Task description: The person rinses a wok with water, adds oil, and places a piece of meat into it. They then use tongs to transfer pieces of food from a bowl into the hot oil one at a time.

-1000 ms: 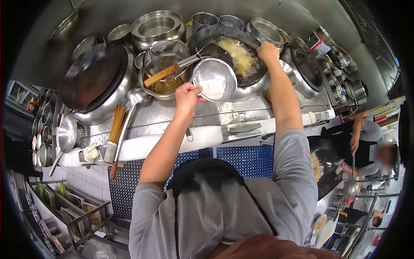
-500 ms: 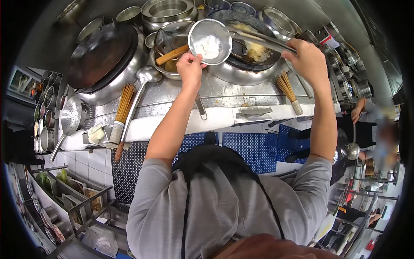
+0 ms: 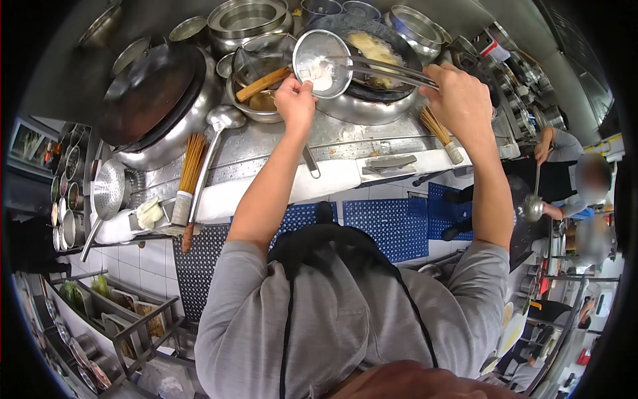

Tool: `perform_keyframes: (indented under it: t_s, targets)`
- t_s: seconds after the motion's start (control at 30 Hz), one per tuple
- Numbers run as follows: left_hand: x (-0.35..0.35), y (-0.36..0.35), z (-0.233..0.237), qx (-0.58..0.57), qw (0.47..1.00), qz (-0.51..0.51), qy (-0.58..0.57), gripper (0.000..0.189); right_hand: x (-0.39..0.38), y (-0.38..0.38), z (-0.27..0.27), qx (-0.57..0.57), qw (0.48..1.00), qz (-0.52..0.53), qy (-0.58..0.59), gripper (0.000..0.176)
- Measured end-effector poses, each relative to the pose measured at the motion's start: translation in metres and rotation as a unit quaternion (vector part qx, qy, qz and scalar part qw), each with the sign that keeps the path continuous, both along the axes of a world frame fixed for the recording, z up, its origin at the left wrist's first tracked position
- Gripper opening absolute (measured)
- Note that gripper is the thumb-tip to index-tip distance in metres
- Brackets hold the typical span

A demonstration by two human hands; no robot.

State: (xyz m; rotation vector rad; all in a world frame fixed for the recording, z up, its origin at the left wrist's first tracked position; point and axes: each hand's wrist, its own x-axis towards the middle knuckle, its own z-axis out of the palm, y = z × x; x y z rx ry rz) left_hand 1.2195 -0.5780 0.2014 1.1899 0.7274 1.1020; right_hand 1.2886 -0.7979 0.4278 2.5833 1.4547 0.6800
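My left hand grips the rim of a small metal bowl, which is tilted and has white, wet-looking stuff inside. In my right hand is a pair of long metal tongs, pointing left with the tips inside the bowl. Just behind the tongs, a wok holds pale golden food in bubbling oil. Left of the bowl sits a metal pot with a strainer and a wooden handle across its top.
A large dark wok stands at left. Along the front lie a ladle, bamboo brushes, a perforated skimmer and a folded white cloth. At right another person holds a ladle.
My right hand has moved slightly left and down, bringing the tongs' tips into the bowl. The white stuff has shifted toward the bowl's lower side.
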Motion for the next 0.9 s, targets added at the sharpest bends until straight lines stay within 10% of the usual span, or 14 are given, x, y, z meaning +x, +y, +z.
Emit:
perform_keyframes:
  t_s: [0.9]
  targets:
    - [0.004, -0.011, -0.007, -0.195, 0.974, -0.11, -0.043, 0.028, 0.198, 0.007, -0.097, 0.051, 0.968, -0.225, 0.097, 0.033]
